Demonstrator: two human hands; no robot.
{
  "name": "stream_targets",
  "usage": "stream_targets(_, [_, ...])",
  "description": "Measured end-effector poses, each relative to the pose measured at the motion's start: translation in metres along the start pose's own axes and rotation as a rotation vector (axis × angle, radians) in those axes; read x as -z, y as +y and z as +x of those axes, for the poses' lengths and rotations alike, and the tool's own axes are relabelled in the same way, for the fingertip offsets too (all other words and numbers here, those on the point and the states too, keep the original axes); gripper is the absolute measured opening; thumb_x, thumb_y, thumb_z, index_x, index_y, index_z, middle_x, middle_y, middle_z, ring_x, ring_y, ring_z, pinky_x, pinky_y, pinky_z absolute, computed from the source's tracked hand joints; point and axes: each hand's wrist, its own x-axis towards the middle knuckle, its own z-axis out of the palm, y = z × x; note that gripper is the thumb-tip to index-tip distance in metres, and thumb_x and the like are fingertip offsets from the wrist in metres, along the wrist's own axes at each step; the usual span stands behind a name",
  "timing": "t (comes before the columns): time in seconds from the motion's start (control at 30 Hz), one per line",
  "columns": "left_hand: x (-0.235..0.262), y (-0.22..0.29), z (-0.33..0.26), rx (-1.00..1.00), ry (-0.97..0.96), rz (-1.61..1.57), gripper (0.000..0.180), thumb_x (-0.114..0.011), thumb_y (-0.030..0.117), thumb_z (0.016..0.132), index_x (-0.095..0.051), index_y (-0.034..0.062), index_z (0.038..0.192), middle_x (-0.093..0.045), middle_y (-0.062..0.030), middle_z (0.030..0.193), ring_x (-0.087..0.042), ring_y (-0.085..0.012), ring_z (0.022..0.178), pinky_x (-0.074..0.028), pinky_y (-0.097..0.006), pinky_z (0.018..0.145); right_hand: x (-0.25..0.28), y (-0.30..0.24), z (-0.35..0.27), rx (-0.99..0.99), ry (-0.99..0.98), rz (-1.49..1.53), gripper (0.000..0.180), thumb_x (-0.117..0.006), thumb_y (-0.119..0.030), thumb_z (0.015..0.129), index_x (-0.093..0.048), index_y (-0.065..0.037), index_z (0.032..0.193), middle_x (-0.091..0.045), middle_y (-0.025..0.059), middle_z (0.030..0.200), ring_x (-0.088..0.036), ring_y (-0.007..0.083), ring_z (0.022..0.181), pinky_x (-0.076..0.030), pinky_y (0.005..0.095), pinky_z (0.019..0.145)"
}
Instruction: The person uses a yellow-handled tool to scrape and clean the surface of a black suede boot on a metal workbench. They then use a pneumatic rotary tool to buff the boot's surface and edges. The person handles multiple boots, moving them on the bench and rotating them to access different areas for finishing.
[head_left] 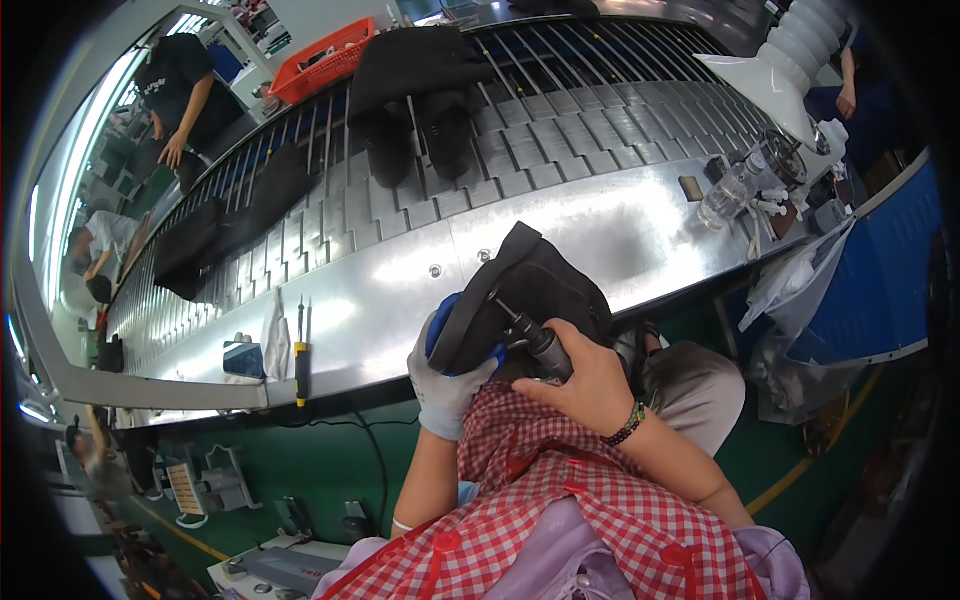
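My left hand (442,388), in a white and blue glove, grips a black boot (555,280) over my lap, by the metal table edge. Bare, with a beaded bracelet at the wrist, my right hand (596,385) is closed around a dark handheld tool, perhaps a small rotary grinder (546,350). Its thin metal tip points at the boot's near side; whether it touches cannot be made out. Part of the boot is hidden behind my hands.
A slatted metal conveyor (560,145) carries black boots (420,75) and more dark footwear (235,225). On the table lie a yellow-handled screwdriver (302,370) and a clear bottle (722,205). A red basket (320,62) and a white duct hood (765,85) stand beyond. A co-worker (180,90) is far left.
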Motion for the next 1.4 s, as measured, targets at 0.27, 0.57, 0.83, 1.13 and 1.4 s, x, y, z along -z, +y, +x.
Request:
stream_targets(0.27, [0.003, 0.006, 0.004, -0.025, -0.019, 0.027, 0.074, -0.087, 0.013, 0.055, -0.059, 0.0012, 0.123, -0.069, -0.0115, 0.109, -0.068, -0.0224, 0.099, -0.053, -0.034, 0.091, 0.001, -0.001, 0.004, -0.071, 0.001, 0.012, 0.078, -0.08, -0.055, 0.071, -0.054, -0.002, 0.122, -0.068, 0.0209, 0.098, -0.069, 0.0371, 0.086, -0.055, 0.0413, 0.072])
stream_targets(0.57, [0.007, 0.006, 0.007, -0.028, -0.02, 0.004, 0.074, -0.087, 0.015, 0.056, -0.059, 0.0004, 0.123, -0.07, -0.0118, 0.11, -0.068, -0.0217, 0.099, -0.054, -0.033, 0.09, -0.007, -0.012, -0.008, 0.17, 0.078, -0.076, 0.078, -0.08, -0.055, 0.071, -0.055, -0.002, 0.122, -0.067, 0.0198, 0.098, -0.069, 0.0356, 0.084, -0.056, 0.0396, 0.069])
stream_targets(0.83, [0.003, 0.026, 0.018, -0.014, 0.009, 0.094, 0.07, -0.087, 0.017, 0.057, -0.062, 0.0009, 0.12, -0.072, -0.0107, 0.103, -0.07, -0.0198, 0.093, -0.055, -0.032, 0.086, -0.003, -0.02, 0.002, 0.123, 0.097, -0.032, 0.077, -0.082, -0.053, 0.07, -0.055, -0.002, 0.121, -0.067, 0.0184, 0.1, -0.07, 0.034, 0.081, -0.056, 0.0392, 0.069])
stream_targets(1.13, [-0.01, 0.049, 0.043, -0.185, 0.062, 0.299, 0.059, -0.089, 0.027, 0.058, -0.068, 0.0049, 0.109, -0.074, -0.0108, 0.092, -0.073, -0.024, 0.083, -0.056, -0.033, 0.075, 0.011, -0.026, 0.011, 0.135, 0.234, 0.005, 0.077, -0.082, -0.052, 0.07, -0.055, 0.0, 0.121, -0.067, 0.0187, 0.1, -0.069, 0.0348, 0.084, -0.056, 0.0394, 0.071])
stream_targets(1.4, [-0.011, 0.055, 0.047, -0.196, 0.068, 0.291, 0.054, -0.087, 0.027, 0.059, -0.069, 0.0053, 0.105, -0.074, -0.0115, 0.09, -0.073, -0.0249, 0.081, -0.056, -0.033, 0.073, 0.008, -0.027, 0.019, 0.195, 0.277, -0.059, 0.077, -0.08, -0.052, 0.072, -0.054, 0.0, 0.122, -0.066, 0.0185, 0.098, -0.069, 0.0353, 0.082, -0.056, 0.0401, 0.069])
